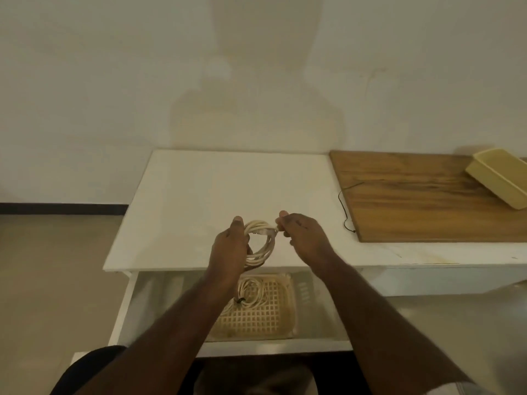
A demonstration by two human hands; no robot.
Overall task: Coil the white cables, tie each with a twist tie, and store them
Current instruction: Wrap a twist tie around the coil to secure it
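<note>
Tied coil (247, 292) in basket (273, 323), drawer (159, 297) open; twist tie (346, 208) by board (427, 198).

White tabletop (228, 181) lies bare; wooden board (427, 201) and yellow tray (499, 178) crowd its right.
</note>
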